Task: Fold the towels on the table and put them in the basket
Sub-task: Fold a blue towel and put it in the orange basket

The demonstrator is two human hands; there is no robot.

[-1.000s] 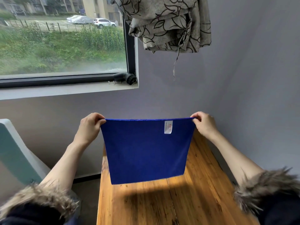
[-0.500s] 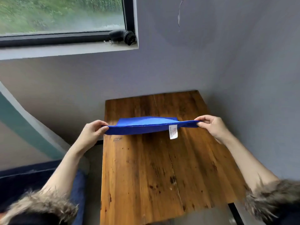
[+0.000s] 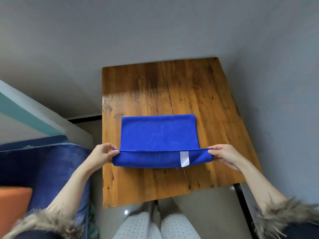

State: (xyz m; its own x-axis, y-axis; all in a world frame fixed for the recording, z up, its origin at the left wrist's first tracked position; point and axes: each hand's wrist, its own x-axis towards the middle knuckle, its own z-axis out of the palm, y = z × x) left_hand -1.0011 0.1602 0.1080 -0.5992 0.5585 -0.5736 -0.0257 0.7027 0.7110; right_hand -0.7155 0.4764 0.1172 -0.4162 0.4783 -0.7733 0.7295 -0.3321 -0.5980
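Observation:
A blue towel [image 3: 158,133] lies on the wooden table [image 3: 189,87], its far part flat on the wood. The near edge is lifted and sags in a curve between my hands, with a white label [image 3: 184,159] hanging from it near the right end. My left hand [image 3: 103,153] pinches the near left corner. My right hand [image 3: 222,155] pinches the near right corner. No basket is in view.
The table stands in a corner of grey walls [image 3: 155,31]. A blue sofa [image 3: 43,163] with an orange cushion [image 3: 13,204] sits to the left. A black table leg [image 3: 241,200] shows at the near right. My legs [image 3: 160,226] are below the table's near edge.
The towel hung upright between my hands over the table a second ago. It has come down, its far part now lies flat, and my hands have moved toward me. The view has tilted downward.

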